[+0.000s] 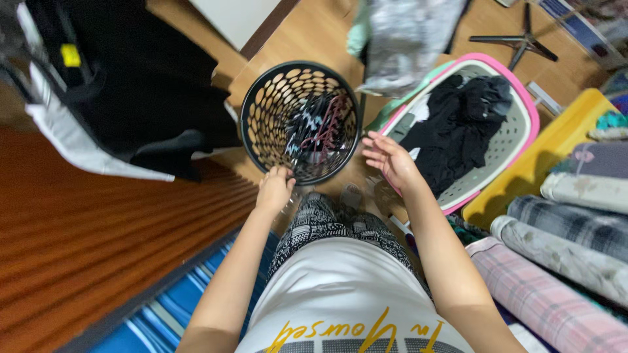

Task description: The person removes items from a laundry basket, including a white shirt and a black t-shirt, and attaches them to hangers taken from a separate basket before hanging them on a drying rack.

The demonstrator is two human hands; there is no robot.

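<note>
Far left, on the floor: dark clothing (137, 85) with a pale garment under it is lying heaped beside the reddish wooden boards, well apart from your hands.
Left hand: your left hand (273, 189) is curling over the near rim of the round black basket (258, 124); the fingers are folding down on the rim, though you cannot tell from above how firmly they are gripping.
Basket: the black perforated basket is standing upright on the wooden floor (307, 33) just ahead of your knees, and a tangle of hangers (317, 127) is lying inside it.
Right hand: your right hand (387, 159) is hovering open, fingers spread wide and holding nothing, between the black basket's right rim and the pink-rimmed laundry basket (526, 121).
Laundry basket: it is sitting tilted toward you, with black clothes (458, 124) piling up inside.
Far right: folded plaid and floral fabrics (562, 261) are stacking along the right edge, beside a yellow board (543, 163).
Risk: with only one hand steadying the rim, the black basket is likely to tip and spill the hangers if you are pulling it toward you.
Risk: hooked hangers are probably snagging each other, so lifting one may be dragging several out.
</note>
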